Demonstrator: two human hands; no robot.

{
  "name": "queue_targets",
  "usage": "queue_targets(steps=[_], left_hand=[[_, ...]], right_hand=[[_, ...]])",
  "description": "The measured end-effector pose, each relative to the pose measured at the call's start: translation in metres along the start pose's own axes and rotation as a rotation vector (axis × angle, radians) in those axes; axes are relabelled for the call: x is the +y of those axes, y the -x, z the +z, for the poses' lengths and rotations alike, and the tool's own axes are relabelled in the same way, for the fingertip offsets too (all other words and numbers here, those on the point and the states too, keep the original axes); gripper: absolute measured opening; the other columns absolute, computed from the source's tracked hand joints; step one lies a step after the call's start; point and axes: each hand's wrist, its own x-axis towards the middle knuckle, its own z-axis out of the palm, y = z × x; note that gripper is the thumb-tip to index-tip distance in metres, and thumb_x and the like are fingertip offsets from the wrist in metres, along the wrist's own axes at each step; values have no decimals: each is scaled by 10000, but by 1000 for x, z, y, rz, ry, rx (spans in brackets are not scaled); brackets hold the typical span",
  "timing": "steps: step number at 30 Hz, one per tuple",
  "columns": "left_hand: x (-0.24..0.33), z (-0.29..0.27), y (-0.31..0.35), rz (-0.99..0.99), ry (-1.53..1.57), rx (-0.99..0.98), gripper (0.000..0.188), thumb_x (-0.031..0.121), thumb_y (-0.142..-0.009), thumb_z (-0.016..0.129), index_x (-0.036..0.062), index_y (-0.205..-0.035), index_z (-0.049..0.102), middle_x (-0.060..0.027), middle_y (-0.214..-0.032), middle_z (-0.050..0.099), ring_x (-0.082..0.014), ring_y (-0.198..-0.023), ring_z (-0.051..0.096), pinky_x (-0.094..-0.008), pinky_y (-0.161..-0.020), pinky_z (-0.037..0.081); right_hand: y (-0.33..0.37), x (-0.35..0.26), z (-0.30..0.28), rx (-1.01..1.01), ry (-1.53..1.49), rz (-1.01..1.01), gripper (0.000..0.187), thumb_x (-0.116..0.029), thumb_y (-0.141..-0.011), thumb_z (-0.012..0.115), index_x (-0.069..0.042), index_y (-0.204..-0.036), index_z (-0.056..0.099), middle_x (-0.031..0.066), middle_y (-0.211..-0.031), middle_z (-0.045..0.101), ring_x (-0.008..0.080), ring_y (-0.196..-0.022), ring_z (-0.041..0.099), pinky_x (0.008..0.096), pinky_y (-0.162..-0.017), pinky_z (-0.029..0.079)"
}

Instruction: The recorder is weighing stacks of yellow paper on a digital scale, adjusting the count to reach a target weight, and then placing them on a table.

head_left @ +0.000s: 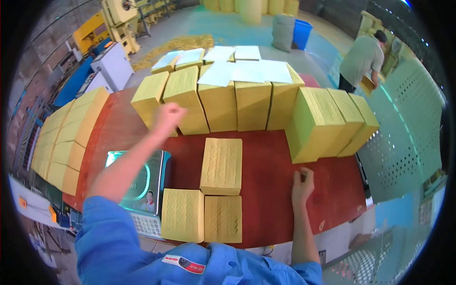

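Note:
My left hand [170, 117] is stretched forward in a closed fist, slightly blurred, in front of a tall stack of yellow paper [183, 97] in the back row. Nothing shows in it. My right hand [303, 186] hangs above the red table [270, 190] with fingers loosely curled and the thumb apart, holding nothing. The nearest thing to it is a tall yellow stack [313, 121] on the right. Before me lie three shorter stacks of yellow paper with rows of curved cut marks: a far one [221, 164], a near left one [182, 214] and a near right one [223, 219].
A digital scale [142, 190] stands under my left forearm. White sheets [247, 72] lie on the back stacks. More yellow stacks [66, 137] line the left side. A perforated metal panel [403, 128] borders the right. Beyond it a person [362, 61] bends over; a blue bin [302, 34] stands behind.

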Motion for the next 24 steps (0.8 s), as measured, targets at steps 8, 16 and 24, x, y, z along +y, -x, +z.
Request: queue_targets(steps=[8, 16, 24], left_hand=[[-134, -121, -28, -271, 196, -406, 638, 271, -766, 811, 38, -1307, 566, -114, -1186, 648, -232, -1056, 622, -356, -893, 505], [-171, -82, -45, -487, 346, -440, 590, 218, -856, 751, 101, -1366, 478, -81, -1360, 533, -254, -1208, 541, -464, -901, 509], [-174, -55, -65, -397, 319, -283, 560, 245, -842, 761, 83, -1314, 508, -81, -1228, 629, -223, -1121, 603, -416, -826, 537]], right_hand=[[-51, -74, 100, -268, 194, -19, 702, -296, -808, 788, 30, -1331, 450, 187, -1156, 636, 261, -998, 628, 353, -858, 507], [-89, -85, 183, -196, 461, 19, 913, -368, -760, 792, 81, -1378, 290, 299, -1311, 506, 420, -1211, 516, 445, -1001, 437], [-103, -90, 207, -266, 369, -33, 810, -300, -776, 788, 27, -1321, 286, 261, -1262, 494, 395, -1119, 562, 470, -921, 481]])
